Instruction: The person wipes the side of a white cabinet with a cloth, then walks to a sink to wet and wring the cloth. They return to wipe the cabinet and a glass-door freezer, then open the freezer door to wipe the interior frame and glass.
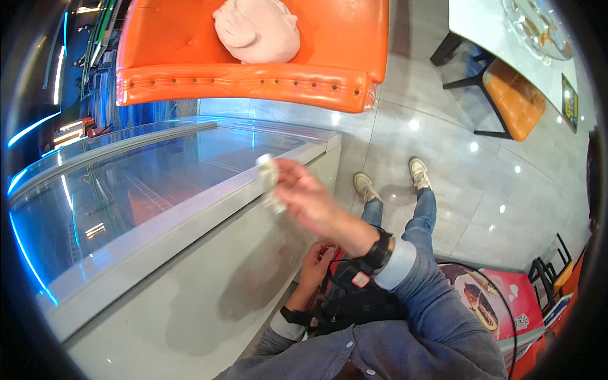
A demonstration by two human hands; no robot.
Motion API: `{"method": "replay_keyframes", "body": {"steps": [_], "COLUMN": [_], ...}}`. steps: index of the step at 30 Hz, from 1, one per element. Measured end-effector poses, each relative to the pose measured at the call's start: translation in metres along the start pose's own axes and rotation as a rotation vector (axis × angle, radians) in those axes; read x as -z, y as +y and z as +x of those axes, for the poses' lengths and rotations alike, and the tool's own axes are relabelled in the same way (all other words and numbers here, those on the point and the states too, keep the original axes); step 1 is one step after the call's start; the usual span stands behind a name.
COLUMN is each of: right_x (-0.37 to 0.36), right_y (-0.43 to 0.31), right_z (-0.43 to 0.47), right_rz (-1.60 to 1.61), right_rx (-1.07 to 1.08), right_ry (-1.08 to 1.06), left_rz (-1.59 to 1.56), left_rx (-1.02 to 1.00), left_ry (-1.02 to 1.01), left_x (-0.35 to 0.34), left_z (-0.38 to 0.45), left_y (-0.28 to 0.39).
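My right hand (304,197) reaches across to the left, over the front edge of a white chest freezer (285,164). Its fingers pinch a crumpled whitish cloth or tissue (270,183), blurred by motion. Under the glass top (199,161) of the freezer, the contents are hard to make out through reflections. Held low at my waist, my left hand (316,263) is curled beside a black bag (361,306) and a strip of red. Whether that hand grips anything is hidden.
Beyond the freezer stands an orange padded seat (171,38) with a pink plush cushion (259,33). At right are a white table (479,23) and an orange chair (515,99) on grey floor tiles (446,156). Behind me, a black cable (510,313) crosses a pink printed box (517,294).
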State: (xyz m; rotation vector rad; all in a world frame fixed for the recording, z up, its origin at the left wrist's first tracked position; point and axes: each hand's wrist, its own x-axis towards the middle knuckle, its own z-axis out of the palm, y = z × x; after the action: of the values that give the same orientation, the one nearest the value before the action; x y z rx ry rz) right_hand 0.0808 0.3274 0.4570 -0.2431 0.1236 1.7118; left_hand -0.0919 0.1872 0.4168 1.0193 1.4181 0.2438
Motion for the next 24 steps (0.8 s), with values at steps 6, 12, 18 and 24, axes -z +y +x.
{"method": "replay_keyframes", "body": {"steps": [6,12,18,24], "right_x": [0.025,0.042,0.044,0.026], "right_y": [-0.032,-0.052,-0.14,-0.329], "right_z": [-0.034,-0.058,-0.111,-0.256], "right_rz": [0.153,0.013,-0.037,0.086], "right_rx": [-0.012,-0.02,0.135,0.811], "right_ry": [-0.011,0.139,0.273,0.147], "left_rz": [0.04,0.12,0.186,0.135], "left_rx": [0.037,-0.181,-0.365,-0.439], "left_ry": [-0.12,-0.077,-0.047,-0.117], "left_x": [-0.004,-0.017,-0.039,-0.119], "left_z": [0.019,0.025,0.032,0.034], "left_y": [0.015,0.043,0.091,0.156]}}
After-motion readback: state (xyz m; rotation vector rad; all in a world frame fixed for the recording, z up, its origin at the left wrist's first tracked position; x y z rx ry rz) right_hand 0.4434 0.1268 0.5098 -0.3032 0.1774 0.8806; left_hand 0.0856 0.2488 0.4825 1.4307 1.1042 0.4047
